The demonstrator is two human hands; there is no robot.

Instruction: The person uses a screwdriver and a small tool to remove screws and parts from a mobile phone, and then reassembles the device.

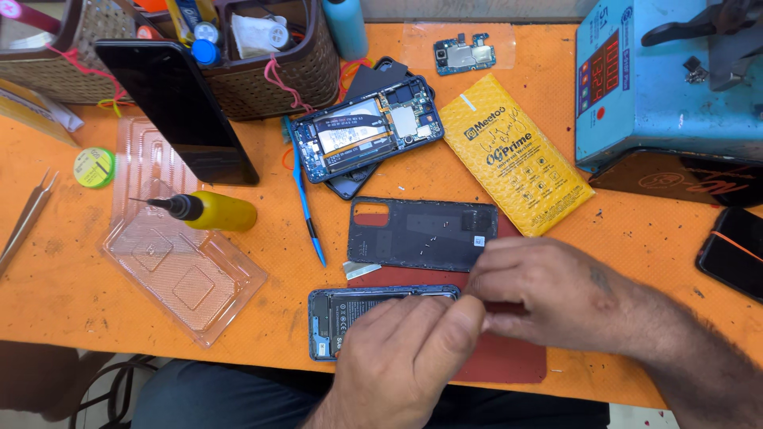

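Note:
An opened blue-framed phone (338, 314) lies at the near edge of the orange mat, partly on a dark red sheet (509, 357). My left hand (409, 357) rests on it and covers most of its body. My right hand (548, 294) has its fingers pinched together at the phone's upper right corner; what they pinch is hidden. Just beyond lies a black back cover (421, 234), inner side up. A second opened phone (366, 135) with battery and board showing sits farther back.
A yellow bottle with a black needle tip (211, 210) lies on a clear plastic tray (179, 266). A blue pry tool (306, 202), yellow padded packet (513, 155), loose circuit board (463, 54), black screen panel (179, 107), brown baskets (270, 75), tweezers (28, 214) and blue machine (668, 79) surround the work.

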